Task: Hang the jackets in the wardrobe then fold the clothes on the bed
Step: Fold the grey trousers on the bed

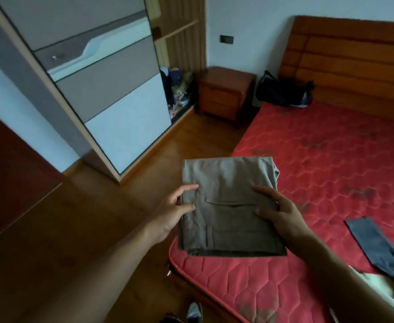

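Folded grey-brown trousers [226,201] are held up in the air over the near left corner of the red mattress [331,164]. My left hand [172,210] grips their left edge, thumb on top. My right hand [282,213] grips the right edge, thumb and a finger lying on the cloth. A dark blue garment [378,245] lies unfolded on the bed at the right, with a pale cloth [375,285] beside it. The wardrobe [112,94] stands at the left, its sliding door mostly across and an open gap showing clothes [177,89] piled inside.
A wooden nightstand [224,94] stands between wardrobe and bed. A dark bag [282,89] rests against the wooden headboard [354,57]. Wooden floor [98,220] stretches between me and the wardrobe. My slippered foot [193,311] shows at the bottom edge.
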